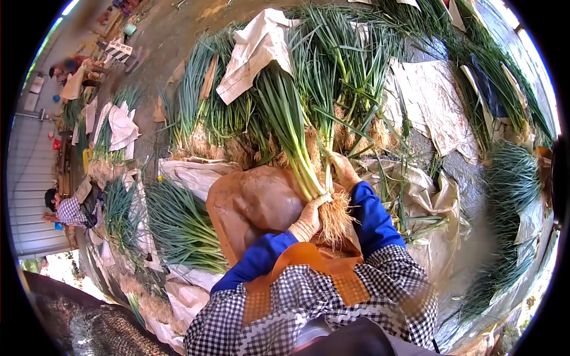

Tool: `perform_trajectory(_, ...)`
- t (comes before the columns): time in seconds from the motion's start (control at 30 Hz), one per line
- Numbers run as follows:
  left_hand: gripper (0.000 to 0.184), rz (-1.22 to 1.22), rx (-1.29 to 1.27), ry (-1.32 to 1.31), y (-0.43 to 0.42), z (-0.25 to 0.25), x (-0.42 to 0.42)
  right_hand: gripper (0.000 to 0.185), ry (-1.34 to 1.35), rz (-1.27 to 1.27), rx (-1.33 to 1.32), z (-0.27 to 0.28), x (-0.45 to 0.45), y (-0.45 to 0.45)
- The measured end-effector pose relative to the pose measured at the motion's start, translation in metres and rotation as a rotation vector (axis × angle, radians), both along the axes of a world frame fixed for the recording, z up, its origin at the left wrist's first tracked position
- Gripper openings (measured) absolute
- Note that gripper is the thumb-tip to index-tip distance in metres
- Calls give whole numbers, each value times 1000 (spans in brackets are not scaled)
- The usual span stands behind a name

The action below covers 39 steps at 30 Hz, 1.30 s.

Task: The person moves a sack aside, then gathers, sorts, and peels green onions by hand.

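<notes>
My left hand (307, 221) is wrapped round a small bunch of long green onions (295, 142), just above their roots. The pale stems slant up and away from me, and the stringy tan roots (336, 219) hang toward my lap. My right hand (343, 171) is closed on a green onion stalk (328, 169) at the right side of the bunch, a little higher than my left hand. Part of its fingers is hidden behind the stalk. Beneath the bunch, a brown sheet (256, 193) covers my lap.
Piled green onions (350, 65) lie ahead with a beige sack (258, 50) over some. Trimmed ones (181, 216) lie at left, another row (513, 178) at right. Crumpled sacking (424, 202) covers the floor on my right. Two people (74, 210) work at far left.
</notes>
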<state>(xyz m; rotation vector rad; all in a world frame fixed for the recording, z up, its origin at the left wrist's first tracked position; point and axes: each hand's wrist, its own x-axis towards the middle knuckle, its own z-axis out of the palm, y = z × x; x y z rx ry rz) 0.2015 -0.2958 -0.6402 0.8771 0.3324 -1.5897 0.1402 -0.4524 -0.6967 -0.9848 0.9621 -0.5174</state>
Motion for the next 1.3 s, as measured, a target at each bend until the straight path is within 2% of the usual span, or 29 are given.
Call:
perform_trajectory(0.07, 24, 22, 13, -44, 0, -12, -2, 40, 357, -6, -507, -31, 8, -4)
perform_trajectory(0.1, 24, 39, 18, -93, 0, -18, -2, 41, 452, 0, -517, -35, 10, -7)
perform_trajectory(0.2, 22, 44, 48, -196, -4, -16, -6, 39, 363, -136, -565, -53, 9, -3)
perform_trajectory(0.27, 19, 44, 87, -266, -5, -18, -8, 36, 904, 8, -852, -47, 6, 0)
perform_trajectory(0.37, 20, 92, 72, -382, -7, -27, -11, 31, 916, 55, -1033, -22, -13, 17)
perform_trajectory(0.4, 20, 91, 72, -380, -6, -32, -10, 32, 787, 53, -1085, -18, -26, 27)
perform_trajectory(0.43, 21, 84, 74, -337, -8, -39, -7, 36, 696, 235, -1107, -27, -43, 35)
perform_trajectory(0.47, 21, 79, 81, -290, -8, -42, -5, 35, 688, 271, -733, 22, -59, 46)
perform_trajectory(0.5, 21, 78, 90, -283, -6, -40, -6, 34, 665, 286, -428, 46, -80, 56)
perform_trajectory(0.57, 18, 128, 88, -271, -10, -29, -4, 17, 771, 307, -546, -3, -150, 68)
perform_trajectory(0.6, 16, 144, 57, -180, -9, -35, -2, 20, 924, 428, -532, -13, -186, 68)
perform_trajectory(0.67, 14, 135, 37, -56, -9, -28, 0, 27, 1317, 841, -385, -8, -232, 50)
perform_trajectory(0.7, 14, 121, 3, 0, -8, -34, 1, 30, 1331, 847, -411, 0, -224, 43)
perform_trajectory(0.77, 14, 140, -20, -84, -8, -20, -2, 43, 1097, 429, -685, 11, -164, 38)
perform_trajectory(0.83, 15, 106, 8, -72, -9, -9, -2, 50, 365, 85, -484, 30, -92, 39)
perform_trajectory(0.87, 17, 93, 20, -117, -7, -30, -1, 49, 317, 214, -407, 42, -66, 33)
perform_trajectory(0.9, 16, 112, 1, -172, -8, -23, -2, 48, 271, 342, -327, 53, -49, 29)
perform_trajectory(0.97, 17, 133, 3, -150, -6, -24, 0, 44, 552, 770, -687, 64, -34, 20)
perform_trajectory(1.0, 17, 130, -1, -154, -8, -25, 3, 39, 447, 702, -762, 53, -36, 22)
perform_trajectory(1.03, 17, 142, 12, -114, -9, -26, 3, 34, 289, 573, -361, 72, -37, 32)
perform_trajectory(1.1, 16, 150, 38, -64, -6, -26, 2, 34, 270, 588, -700, 81, -52, 44)
perform_trajectory(1.13, 16, 134, 35, -48, -4, -22, 2, 36, 290, 485, -654, 65, -57, 45)
perform_trajectory(1.17, 16, 117, 26, -37, -3, -19, 4, 38, 104, 233, -263, 61, -68, 41)
perform_trajectory(1.23, 16, 63, 2, 25, -3, -9, 7, 39, -89, 97, -220, 21, -81, 5)
perform_trajectory(1.3, 17, 73, -9, 50, -2, -10, 7, 38, 68, -73, 144, 19, -52, -7)
